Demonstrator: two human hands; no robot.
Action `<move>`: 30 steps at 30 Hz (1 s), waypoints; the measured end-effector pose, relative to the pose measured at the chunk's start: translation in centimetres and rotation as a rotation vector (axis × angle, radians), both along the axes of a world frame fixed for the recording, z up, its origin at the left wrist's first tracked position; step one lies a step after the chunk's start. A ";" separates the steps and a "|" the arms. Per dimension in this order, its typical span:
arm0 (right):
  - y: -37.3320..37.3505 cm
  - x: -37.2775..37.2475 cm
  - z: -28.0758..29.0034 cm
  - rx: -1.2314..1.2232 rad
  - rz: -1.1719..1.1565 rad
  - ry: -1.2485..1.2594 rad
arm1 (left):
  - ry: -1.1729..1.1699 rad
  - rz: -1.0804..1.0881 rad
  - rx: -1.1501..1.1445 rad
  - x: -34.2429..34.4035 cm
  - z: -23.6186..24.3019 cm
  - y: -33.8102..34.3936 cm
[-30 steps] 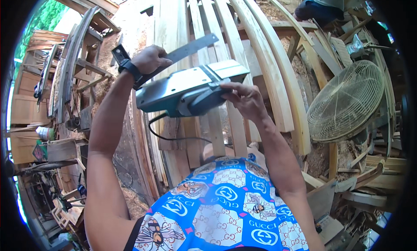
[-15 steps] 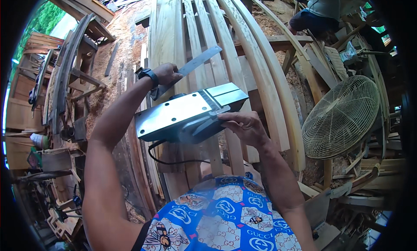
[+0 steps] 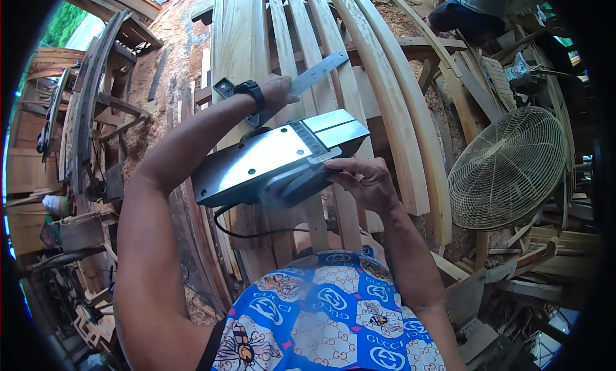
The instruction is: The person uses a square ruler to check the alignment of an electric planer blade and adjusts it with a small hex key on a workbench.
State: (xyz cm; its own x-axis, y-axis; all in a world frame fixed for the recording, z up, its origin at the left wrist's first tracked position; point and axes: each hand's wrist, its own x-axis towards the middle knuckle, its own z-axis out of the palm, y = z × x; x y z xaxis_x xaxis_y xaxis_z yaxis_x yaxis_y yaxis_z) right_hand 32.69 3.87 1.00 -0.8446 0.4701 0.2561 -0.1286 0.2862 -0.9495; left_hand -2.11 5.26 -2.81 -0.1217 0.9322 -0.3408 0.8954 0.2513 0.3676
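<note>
Head view: an electric planer (image 3: pixel 276 162) is held upside down in front of the chest, its bright metal sole turned up toward the camera. Its long axis runs from lower left to upper right, the front shoe ending just left of the right hand (image 3: pixel 362 182). The right hand is closed on the planer's dark body under the front end, fingers curled beneath the sole's near edge and thumb on top. The left hand (image 3: pixel 274 92) lies beyond the planer's far edge, clenched on a steel ruler (image 3: pixel 317 73) that points away up and to the right, its long axis roughly parallel to the sole. The ruler is apart from the sole, above and beyond it, so the left hand is the one nearer to the ruler and the right the one nearer to the planer. A black watch (image 3: pixel 251 92) is worn on the left wrist. A black cord (image 3: pixel 256 233) hangs from the planer's rear, below the right hand. Pale curved planks (image 3: pixel 385 108) lie beyond both hands, and a cage fan (image 3: pixel 507 166) stands well to the right of the right hand.
</note>
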 end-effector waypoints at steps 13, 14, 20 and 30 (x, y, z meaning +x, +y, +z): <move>0.0 0.2 -0.2 0.087 -0.065 -0.004 | -0.571 0.015 -0.433 -1.8 7.8 -6.5; -0.1 0.2 -0.3 0.113 -0.067 0.015 | -0.576 -0.028 -0.439 -1.8 7.7 -8.0; -0.8 0.6 -0.3 0.157 -0.112 0.061 | -1.267 0.331 -0.419 -0.4 4.7 -13.8; -4.3 4.6 0.5 -0.085 -0.289 -0.088 | -1.032 0.381 -0.227 6.0 9.9 -15.5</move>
State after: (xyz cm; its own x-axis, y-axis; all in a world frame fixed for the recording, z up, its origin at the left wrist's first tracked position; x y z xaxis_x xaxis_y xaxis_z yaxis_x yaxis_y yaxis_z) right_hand 37.34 -0.46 1.45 -0.6903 0.7105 0.1370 0.0304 0.2176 -0.9756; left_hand 3.93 -10.19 7.06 0.0534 0.7982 -0.6000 0.0388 0.5988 0.8000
